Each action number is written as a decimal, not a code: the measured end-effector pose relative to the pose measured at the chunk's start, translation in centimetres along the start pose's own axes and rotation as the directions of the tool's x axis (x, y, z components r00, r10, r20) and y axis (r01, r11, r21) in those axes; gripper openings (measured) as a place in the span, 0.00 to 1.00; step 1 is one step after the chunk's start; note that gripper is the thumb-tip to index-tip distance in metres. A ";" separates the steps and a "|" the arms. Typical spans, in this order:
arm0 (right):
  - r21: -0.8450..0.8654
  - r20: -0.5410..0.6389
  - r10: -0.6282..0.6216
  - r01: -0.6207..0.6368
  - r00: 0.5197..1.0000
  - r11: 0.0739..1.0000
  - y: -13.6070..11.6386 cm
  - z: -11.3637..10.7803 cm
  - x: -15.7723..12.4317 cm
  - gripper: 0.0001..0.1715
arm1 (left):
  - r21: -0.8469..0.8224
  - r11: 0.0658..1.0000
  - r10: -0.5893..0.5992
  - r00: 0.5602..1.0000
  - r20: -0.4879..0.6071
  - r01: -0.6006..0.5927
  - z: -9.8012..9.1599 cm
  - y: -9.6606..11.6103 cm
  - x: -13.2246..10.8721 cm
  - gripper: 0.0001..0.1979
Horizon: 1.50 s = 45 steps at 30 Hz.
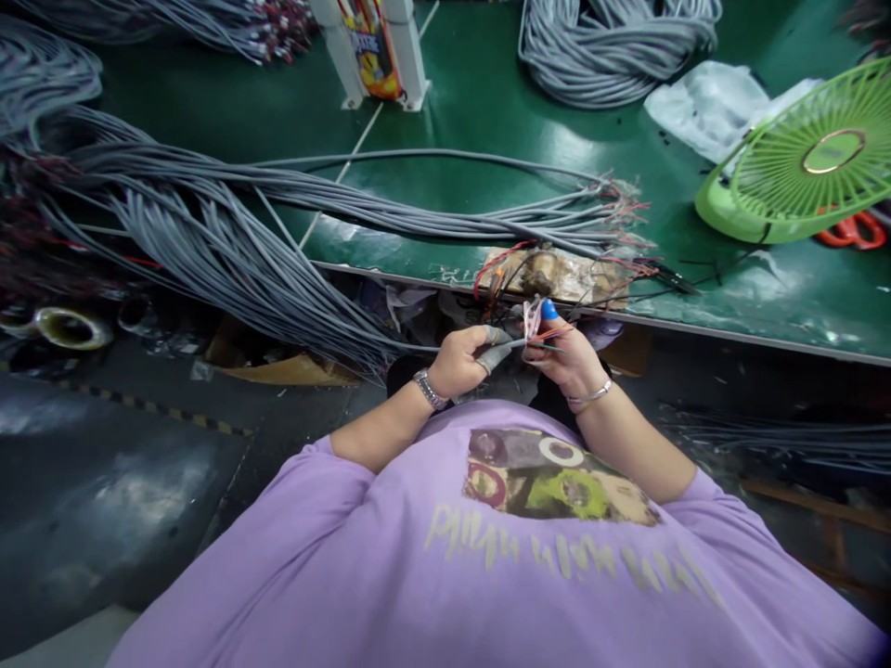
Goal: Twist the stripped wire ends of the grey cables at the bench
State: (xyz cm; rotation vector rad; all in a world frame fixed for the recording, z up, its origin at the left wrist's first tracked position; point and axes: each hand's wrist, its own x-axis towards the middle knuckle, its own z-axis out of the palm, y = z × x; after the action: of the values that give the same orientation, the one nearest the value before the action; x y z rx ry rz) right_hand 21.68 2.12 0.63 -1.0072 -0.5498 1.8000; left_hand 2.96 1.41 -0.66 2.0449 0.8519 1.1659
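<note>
My left hand (465, 357) is closed, its taped fingertips pinching a grey cable (390, 345) just below the edge of the green table (487, 102). My right hand (567, 353), with a blue cover on one fingertip, is closed on the thin coloured wires (539, 325) fanning out of that cable's end. The two hands sit close together above my purple shirt. A watch is on my left wrist and a bangle on my right.
A thick bundle of grey cables (209, 232) runs across the table and off its left edge. Another grey coil (613, 46) lies at the back. A green fan (807, 167), orange scissors (853, 230), a plastic bag (710, 107) and a white stand (376, 51) are there too.
</note>
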 end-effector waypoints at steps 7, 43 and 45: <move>0.016 -0.026 -0.025 0.025 0.999 1.000 0.2 0.1 0.2 0.30 | 0.018 0.999 -0.036 0.994 0.099 0.035 0.2 -0.3 0.3 0.10; 0.047 0.058 0.046 -0.048 0.997 0.998 2.0 -3.0 -1.8 0.19 | -0.121 0.992 -0.033 0.996 0.089 0.043 -2.8 2.7 -3.6 0.10; 0.028 0.071 0.065 -0.067 0.995 0.997 1.7 -2.8 -1.6 0.22 | -0.091 0.996 -0.010 0.997 0.075 0.017 -2.8 2.5 -3.2 0.09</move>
State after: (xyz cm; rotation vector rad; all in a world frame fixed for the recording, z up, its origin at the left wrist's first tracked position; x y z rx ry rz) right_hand 23.38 -0.28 -1.51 -0.9550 -0.5362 1.9022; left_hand -0.29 -2.03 0.91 1.9921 0.7613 1.0942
